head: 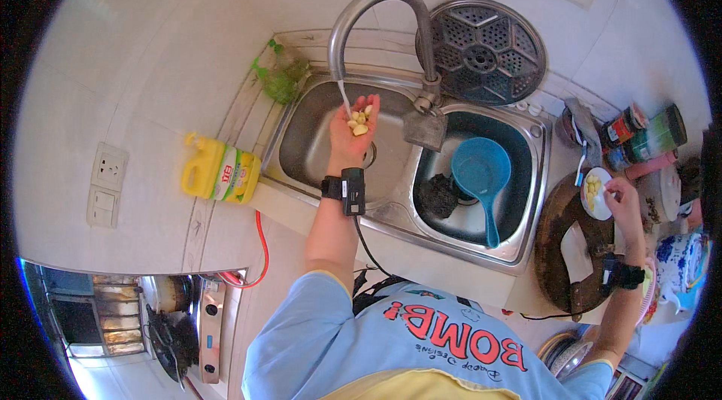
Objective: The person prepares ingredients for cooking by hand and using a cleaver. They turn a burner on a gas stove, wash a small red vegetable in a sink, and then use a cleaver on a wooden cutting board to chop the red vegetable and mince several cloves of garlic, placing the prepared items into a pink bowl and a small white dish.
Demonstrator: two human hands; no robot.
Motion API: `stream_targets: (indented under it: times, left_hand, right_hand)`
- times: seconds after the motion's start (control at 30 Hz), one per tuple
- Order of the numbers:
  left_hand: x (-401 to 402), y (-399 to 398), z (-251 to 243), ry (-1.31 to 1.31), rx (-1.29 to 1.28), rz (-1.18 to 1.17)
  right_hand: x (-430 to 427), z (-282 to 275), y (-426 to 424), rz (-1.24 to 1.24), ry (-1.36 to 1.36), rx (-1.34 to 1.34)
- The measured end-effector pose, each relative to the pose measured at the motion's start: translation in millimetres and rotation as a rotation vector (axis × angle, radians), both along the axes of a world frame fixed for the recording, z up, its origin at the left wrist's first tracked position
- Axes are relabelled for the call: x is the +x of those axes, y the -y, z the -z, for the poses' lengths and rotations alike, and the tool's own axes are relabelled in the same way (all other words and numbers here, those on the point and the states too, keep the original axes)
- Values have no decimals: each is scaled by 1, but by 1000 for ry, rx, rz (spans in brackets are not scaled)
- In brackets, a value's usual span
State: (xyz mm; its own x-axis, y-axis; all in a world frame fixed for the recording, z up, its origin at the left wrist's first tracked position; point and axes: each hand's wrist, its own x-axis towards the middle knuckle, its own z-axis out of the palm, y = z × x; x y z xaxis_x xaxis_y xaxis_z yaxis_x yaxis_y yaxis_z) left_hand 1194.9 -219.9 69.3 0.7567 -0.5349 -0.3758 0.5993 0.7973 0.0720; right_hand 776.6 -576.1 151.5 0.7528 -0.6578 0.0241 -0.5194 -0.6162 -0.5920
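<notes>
My left hand [350, 134] is cupped palm up over the left sink basin [304, 134]. Several peeled garlic cloves [359, 122] lie in it. A thin stream of running water [344, 96] falls from the curved steel faucet [337, 50] at its fingers. Far to the right, my right hand [625, 205] pinches the rim of a small white bowl [603, 209], which also contains several garlic cloves [592, 188]. The bowl is over the edge of a round wooden chopping board [550, 242]. A cleaver [576, 256] lies flat on that board, beside my right wrist.
A blue plastic ladle [482, 166] and a dark scouring pad [439, 197] lie in the right basin. Behind stands a round perforated metal rack [479, 55]. A yellow detergent jug [220, 168] is at the left; jars [623, 124] crowd the right.
</notes>
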Motion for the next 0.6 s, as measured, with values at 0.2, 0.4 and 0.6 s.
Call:
stream_targets:
  times: [0.2,0.4,0.6]
  left_hand:
    - [14,-12,22,73,-197,178]
    - [-11,-14,-14,526,219,519]
    - [-21,-35,-57,916,436,680]
  right_hand:
    - [109,-23,-119,-175,142,466]
    - [232,9,-197,-320,471,1411]
    - [308,26,-237,-374,429,1519]
